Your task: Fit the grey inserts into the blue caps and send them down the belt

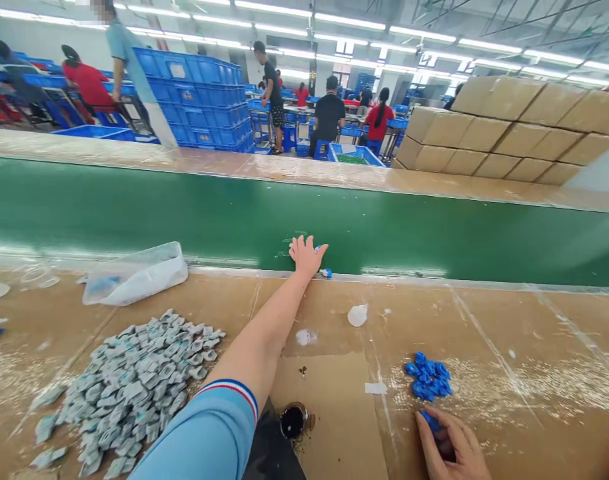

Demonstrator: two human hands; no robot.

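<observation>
Stretched forward over the near edge of the green belt (pixel 224 223), my left hand (pixel 307 257) has its fingers spread, with a small blue and white piece (pixel 318 249) showing between thumb and forefinger. Another blue and white piece (pixel 326 273) lies beside the wrist at the belt's edge. At the lower right, my right hand (pixel 452 443) curls its fingers round a blue part (pixel 431 421). Just beyond it sits a small pile of blue parts (pixel 428 377). A large heap of grey parts (pixel 144 383) lies left of my left arm.
A clear plastic bag (pixel 144 273) rests at the left by the belt. An open jar of dark liquid (pixel 293 421) stands near my body on cardboard (pixel 334 407). Beyond the belt are stacked blue crates (pixel 199 100), cartons (pixel 509 133) and several people.
</observation>
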